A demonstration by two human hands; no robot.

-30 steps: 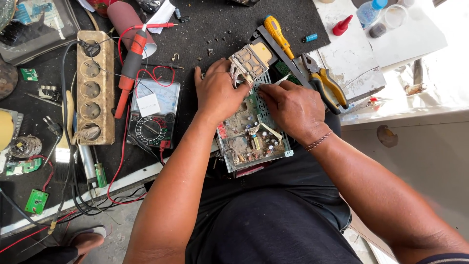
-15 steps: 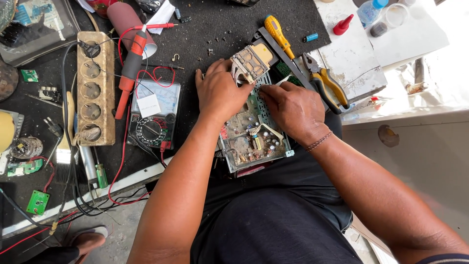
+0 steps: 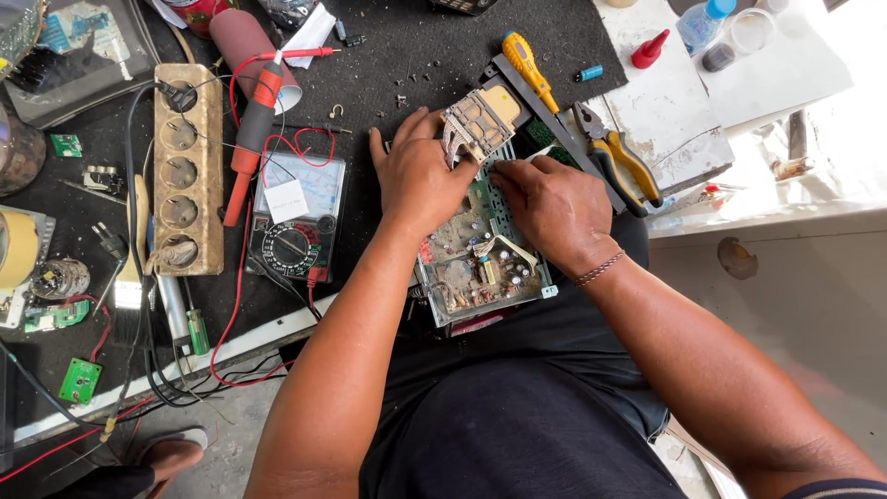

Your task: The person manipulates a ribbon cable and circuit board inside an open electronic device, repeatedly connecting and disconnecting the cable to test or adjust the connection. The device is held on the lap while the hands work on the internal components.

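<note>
1. An open metal box with a circuit board (image 3: 480, 263) inside lies at the edge of the table (image 3: 416, 46), partly over the person's lap.
2. The left hand (image 3: 420, 176) lies flat on the far left part of the board. Its fingers are spread and bent a little, pressing down. It is not wrapped around anything.
3. The right hand (image 3: 554, 203) rests on the right side of the board. Its fingers curl down to the board's far edge. I cannot tell if they pinch something small.
4. A small tan panel (image 3: 480, 120) with a ribbon of wires sticks up between the two hands.
5. A yellow screwdriver (image 3: 527, 65) lies just past the box.
6. Pliers with yellow handles (image 3: 619, 157) lie just beside the right hand.
7. A meter with a dial (image 3: 296, 217) sits left of the left hand, with red wires around it.
8. A long tan power strip (image 3: 188, 166) lies further left.
</note>
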